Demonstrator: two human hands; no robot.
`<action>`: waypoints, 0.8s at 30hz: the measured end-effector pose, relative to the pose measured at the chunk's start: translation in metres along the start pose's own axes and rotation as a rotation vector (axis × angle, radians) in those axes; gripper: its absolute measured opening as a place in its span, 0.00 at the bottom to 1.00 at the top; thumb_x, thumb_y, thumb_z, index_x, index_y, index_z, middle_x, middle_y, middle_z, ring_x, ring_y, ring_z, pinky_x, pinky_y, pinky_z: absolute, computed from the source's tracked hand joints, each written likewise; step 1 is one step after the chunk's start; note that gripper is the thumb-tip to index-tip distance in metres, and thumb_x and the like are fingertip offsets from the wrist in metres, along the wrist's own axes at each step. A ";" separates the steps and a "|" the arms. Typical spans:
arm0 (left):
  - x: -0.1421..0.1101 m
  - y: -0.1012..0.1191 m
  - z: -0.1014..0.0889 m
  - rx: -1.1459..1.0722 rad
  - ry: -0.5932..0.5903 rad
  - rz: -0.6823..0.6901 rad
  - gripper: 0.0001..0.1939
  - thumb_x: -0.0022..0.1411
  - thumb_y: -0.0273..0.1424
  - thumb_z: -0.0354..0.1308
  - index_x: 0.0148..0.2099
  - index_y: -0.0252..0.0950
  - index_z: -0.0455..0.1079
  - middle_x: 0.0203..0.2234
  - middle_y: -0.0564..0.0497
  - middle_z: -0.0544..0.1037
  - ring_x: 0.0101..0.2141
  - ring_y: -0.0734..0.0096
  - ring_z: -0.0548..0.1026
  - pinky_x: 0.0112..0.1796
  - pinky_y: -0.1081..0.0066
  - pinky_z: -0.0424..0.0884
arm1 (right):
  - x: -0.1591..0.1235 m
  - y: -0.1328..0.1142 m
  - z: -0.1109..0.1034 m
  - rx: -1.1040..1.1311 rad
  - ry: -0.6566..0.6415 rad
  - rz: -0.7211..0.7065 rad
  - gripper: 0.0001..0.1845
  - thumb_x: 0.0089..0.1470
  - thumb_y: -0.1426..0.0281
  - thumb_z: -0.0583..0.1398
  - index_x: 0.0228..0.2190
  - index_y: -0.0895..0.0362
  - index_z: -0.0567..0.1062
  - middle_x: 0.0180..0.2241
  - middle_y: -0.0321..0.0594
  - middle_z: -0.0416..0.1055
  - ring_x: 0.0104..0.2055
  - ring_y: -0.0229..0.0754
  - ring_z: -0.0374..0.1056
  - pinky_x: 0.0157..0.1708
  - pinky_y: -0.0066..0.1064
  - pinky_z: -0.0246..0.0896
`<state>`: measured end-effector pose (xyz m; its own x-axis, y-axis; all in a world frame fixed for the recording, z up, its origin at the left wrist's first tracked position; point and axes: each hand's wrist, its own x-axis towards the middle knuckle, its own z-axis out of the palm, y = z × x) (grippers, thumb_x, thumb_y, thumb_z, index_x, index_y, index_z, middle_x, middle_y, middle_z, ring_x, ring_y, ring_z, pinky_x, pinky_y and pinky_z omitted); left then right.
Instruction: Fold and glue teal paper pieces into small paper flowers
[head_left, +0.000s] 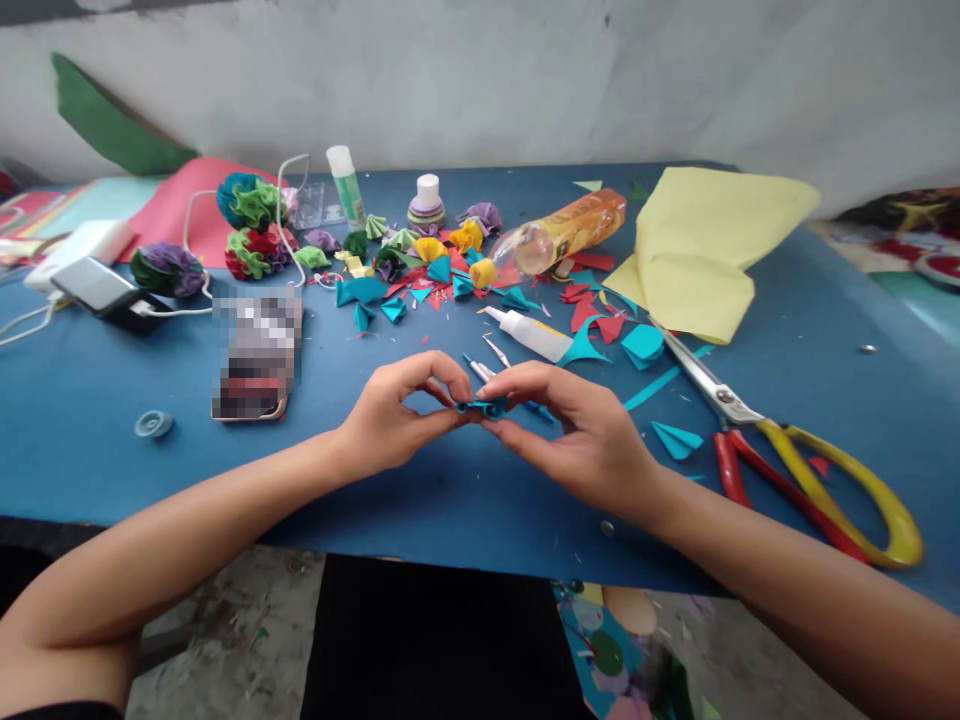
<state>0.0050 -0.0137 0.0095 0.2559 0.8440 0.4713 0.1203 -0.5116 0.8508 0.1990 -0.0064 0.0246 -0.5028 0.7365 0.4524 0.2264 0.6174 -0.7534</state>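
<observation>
Between my two hands is a small piece of folded teal paper (484,407), its edges curled. My left hand (401,410) pinches its left end with thumb and fingers. At the other end, the thumb and fingers of my right hand (574,425) grip it too. Just behind the fingers lies a pen-like tool (480,368), partly hidden by my right hand. A white glue bottle (532,335) rests beyond it on the blue table (420,500). To the right are a folded teal paper piece (676,440) and large scissors (724,398) with red and yellow handles.
Paper scraps (435,275) and ruffled paper flowers (251,200) spread across the back. A glue stick (345,190), an orange-labelled plastic bottle (559,235) and yellow paper (697,250) stand or lie there. A phone (259,355), a power bank (109,290) with cables and a small cap (154,425) are left.
</observation>
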 end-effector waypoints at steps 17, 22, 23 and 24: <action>-0.003 -0.002 0.000 0.183 0.010 0.210 0.03 0.56 0.25 0.64 0.34 0.36 0.72 0.27 0.52 0.78 0.28 0.77 0.75 0.29 0.78 0.73 | -0.002 0.000 0.001 0.147 0.088 0.004 0.13 0.50 0.68 0.67 0.39 0.54 0.74 0.38 0.37 0.75 0.40 0.38 0.72 0.38 0.29 0.74; -0.005 0.003 -0.002 0.074 -0.063 0.084 0.08 0.58 0.31 0.64 0.41 0.36 0.74 0.33 0.48 0.80 0.34 0.73 0.77 0.33 0.76 0.75 | -0.002 -0.003 -0.001 0.186 0.088 0.056 0.10 0.53 0.74 0.63 0.39 0.54 0.73 0.39 0.37 0.75 0.40 0.36 0.73 0.40 0.27 0.73; -0.005 0.004 -0.002 0.032 -0.063 0.025 0.09 0.59 0.33 0.62 0.42 0.36 0.74 0.34 0.47 0.80 0.35 0.73 0.77 0.34 0.75 0.76 | -0.002 -0.004 -0.001 0.189 0.084 0.065 0.10 0.54 0.75 0.62 0.39 0.54 0.73 0.40 0.37 0.75 0.41 0.36 0.74 0.41 0.27 0.73; -0.004 0.005 -0.002 -0.012 -0.050 -0.041 0.09 0.61 0.34 0.61 0.41 0.35 0.74 0.34 0.47 0.80 0.35 0.73 0.77 0.34 0.75 0.76 | -0.002 -0.004 -0.001 0.192 0.079 0.070 0.10 0.54 0.75 0.61 0.40 0.53 0.73 0.40 0.37 0.75 0.42 0.37 0.74 0.41 0.28 0.73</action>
<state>0.0030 -0.0200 0.0123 0.2983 0.8553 0.4237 0.1205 -0.4741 0.8722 0.2000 -0.0097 0.0275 -0.4225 0.8000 0.4260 0.0917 0.5054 -0.8580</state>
